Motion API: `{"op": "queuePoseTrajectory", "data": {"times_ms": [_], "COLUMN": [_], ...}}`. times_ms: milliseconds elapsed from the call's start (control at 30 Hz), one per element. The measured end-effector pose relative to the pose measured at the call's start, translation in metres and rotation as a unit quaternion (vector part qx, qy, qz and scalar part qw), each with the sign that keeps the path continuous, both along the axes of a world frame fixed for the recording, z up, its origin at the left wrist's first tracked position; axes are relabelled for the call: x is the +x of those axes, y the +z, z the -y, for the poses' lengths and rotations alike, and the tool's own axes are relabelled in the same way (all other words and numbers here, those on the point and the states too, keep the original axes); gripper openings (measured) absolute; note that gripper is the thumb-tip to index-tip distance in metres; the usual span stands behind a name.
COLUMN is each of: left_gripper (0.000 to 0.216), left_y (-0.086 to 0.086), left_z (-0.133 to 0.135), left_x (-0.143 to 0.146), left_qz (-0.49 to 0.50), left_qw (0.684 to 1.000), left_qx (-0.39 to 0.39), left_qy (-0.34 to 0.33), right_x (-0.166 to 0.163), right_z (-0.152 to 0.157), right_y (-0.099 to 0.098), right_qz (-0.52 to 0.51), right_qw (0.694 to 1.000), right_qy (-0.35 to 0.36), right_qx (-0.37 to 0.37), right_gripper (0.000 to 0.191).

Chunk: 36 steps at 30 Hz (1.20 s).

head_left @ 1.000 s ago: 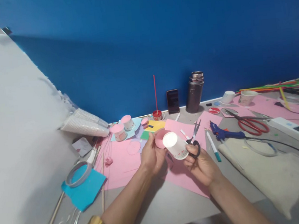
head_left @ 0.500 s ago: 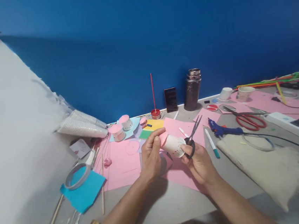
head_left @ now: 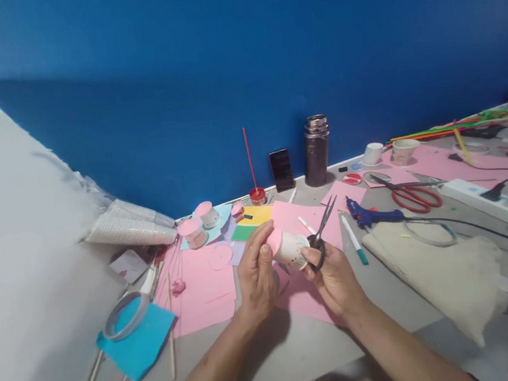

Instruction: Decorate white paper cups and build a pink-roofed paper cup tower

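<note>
My left hand (head_left: pixel 255 268) presses a pink paper disc (head_left: pixel 275 240) against the bottom of a small white paper cup (head_left: pixel 292 251), fingers curled over its end. My right hand (head_left: pixel 332 276) grips the cup's rim end and also carries black-handled scissors (head_left: pixel 320 238), whose blades point up and away. The cup lies on its side above a pink paper sheet (head_left: pixel 304 296) on the grey table (head_left: pixel 296 348).
Two pink-topped cups (head_left: pixel 200 224), a sleeve of stacked cups (head_left: pixel 125 227), a tape roll (head_left: pixel 122 316) on blue paper and wooden sticks lie left. A flask (head_left: pixel 316 150), phone (head_left: pixel 281 169), blue glue gun (head_left: pixel 368 217), teal marker (head_left: pixel 354 240), red scissors (head_left: pixel 414 194), cloth (head_left: pixel 446 274) and cables lie right.
The cup has turned from facing me to lying sideways, and my left hand has brought the pink disc onto its bottom. The view has shifted slightly right.
</note>
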<state>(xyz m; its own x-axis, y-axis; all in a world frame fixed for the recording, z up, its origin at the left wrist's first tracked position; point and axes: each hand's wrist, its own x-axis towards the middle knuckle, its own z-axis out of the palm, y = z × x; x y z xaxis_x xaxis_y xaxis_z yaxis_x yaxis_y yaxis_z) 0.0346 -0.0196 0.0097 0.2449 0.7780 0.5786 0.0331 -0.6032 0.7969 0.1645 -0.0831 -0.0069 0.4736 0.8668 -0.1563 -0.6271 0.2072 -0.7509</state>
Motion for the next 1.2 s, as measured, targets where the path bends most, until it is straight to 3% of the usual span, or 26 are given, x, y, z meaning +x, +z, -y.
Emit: {"op": "queuePoseTrajectory", "data": {"times_ms": [433,800,1200], "left_gripper": [0.037,0.041,0.047], "left_y": [-0.008,-0.014,-0.017], "left_z": [0.000,0.003,0.003], "left_x": [0.000,0.003,0.002], "left_qz": [-0.017,-0.036,-0.100], "left_qw": [0.999,0.992,0.982], "left_qx": [0.042,0.120,0.155], "left_qy": [0.013,0.025,0.037], "right_x": [-0.003,-0.007,-0.009], "right_z": [0.000,0.000,0.003], "right_y": [-0.001,-0.014,-0.014], "right_qz": [-0.009,0.073,0.096], "right_qw": [1.000,0.996,0.994], "right_qy": [0.006,-0.051,-0.038], "right_qx": [0.005,-0.014,-0.024], "right_gripper": [0.044,0.038,0.037]}}
